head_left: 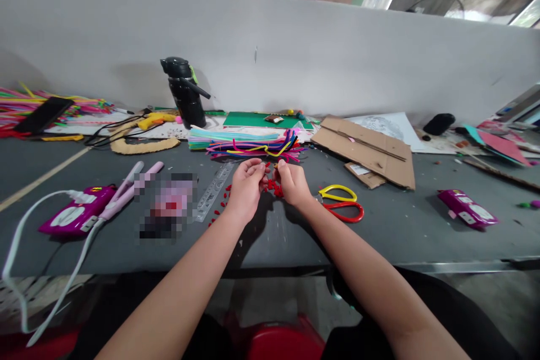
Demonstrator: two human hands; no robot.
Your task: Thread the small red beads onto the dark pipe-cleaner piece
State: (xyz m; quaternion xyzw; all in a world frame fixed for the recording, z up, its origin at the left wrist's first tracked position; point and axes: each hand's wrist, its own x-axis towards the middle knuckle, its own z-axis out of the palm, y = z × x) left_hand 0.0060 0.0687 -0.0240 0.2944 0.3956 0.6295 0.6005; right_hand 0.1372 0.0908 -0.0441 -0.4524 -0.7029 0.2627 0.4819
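My left hand (248, 184) is closed in a pinch, with a small red fuzzy piece (268, 165) at its fingertips. Close beside it, my right hand (292, 181) pinches a tiny yellow-brown thing (276, 166), too small to name. More red pieces (277, 190) lie in a little heap below and between the hands, partly hidden by them. Several others sit in a loose row along a clear plastic ruler (214, 191) left of my left hand. Scissors with one yellow and one red handle (349, 218) rest right of my right hand, blades partly hidden.
Behind the hands lies a bundle of coloured pipe cleaners (244, 143). A black bottle (185, 93) stands at the back left, cardboard (367, 149) at the back right. On the left are a pink hair straightener (126, 191), its white cable, and a purple pack (76, 216); another purple pack (467, 209) lies right.
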